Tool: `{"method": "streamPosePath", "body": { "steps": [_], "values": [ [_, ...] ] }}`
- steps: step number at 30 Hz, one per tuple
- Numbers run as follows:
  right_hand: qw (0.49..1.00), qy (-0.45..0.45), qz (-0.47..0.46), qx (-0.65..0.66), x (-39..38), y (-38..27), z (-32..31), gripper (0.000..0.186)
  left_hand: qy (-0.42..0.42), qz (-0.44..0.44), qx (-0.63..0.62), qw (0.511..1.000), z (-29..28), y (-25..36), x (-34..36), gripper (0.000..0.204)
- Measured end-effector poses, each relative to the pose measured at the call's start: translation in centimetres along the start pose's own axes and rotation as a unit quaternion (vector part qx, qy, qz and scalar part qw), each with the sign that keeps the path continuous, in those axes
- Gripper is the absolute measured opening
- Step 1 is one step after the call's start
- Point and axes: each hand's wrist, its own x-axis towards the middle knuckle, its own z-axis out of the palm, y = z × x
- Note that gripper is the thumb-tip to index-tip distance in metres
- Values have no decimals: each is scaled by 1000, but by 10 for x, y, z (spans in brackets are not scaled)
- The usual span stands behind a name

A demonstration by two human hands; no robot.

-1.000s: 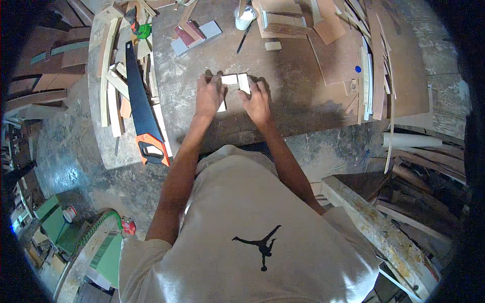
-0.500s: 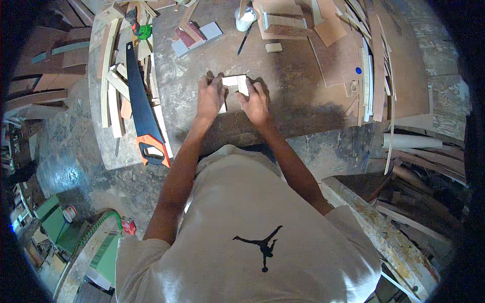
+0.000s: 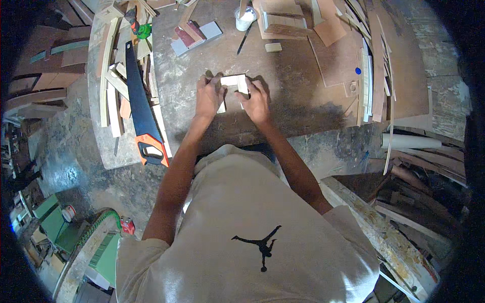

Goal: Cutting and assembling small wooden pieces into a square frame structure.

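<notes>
Light wooden strips form a small U-shaped frame (image 3: 233, 81) on the brown worktable, its open side toward me. My left hand (image 3: 208, 101) is closed around the left strip, whose lower end shows below the fingers. Around the right strip my right hand (image 3: 256, 105) is closed, thumb on the inner side and fingers outside. The far crosspiece lies between the two hands. Fingers partly cover both side strips, so I cannot tell how tightly the corners meet.
A handsaw (image 3: 144, 111) with an orange-black handle lies left, beside wood offcuts (image 3: 115, 108). Farther back are a grey block (image 3: 209, 31), a white glue cup (image 3: 245, 20), a dark pencil (image 3: 244, 40) and a small wood block (image 3: 273, 47). Thin strips (image 3: 365, 86) line the right.
The right strip has shifted slightly under my right hand, and its lower end now shows below the thumb. My left hand has hardly moved.
</notes>
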Motion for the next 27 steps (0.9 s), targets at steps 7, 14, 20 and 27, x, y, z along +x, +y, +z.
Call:
{"method": "streamPosePath", "body": {
  "steps": [7, 14, 20, 27],
  "values": [
    [995, 59, 38, -75, 1, 3, -13, 62, 6, 16, -5, 1000, -3, 4, 1, 40],
    [995, 60, 80, 22, -9, 22, -13, 57, 7, 11, 26, 1000, -3, 0, 0, 43],
    [991, 68, -20, -117, -14, 18, -12, 54, -5, -4, -6, 1000, -3, -1, -1, 43],
    [998, 17, -2, -62, -23, 8, 3, 52, 8, 12, 7, 1000, -2, -4, 0, 39]
  ]
}}
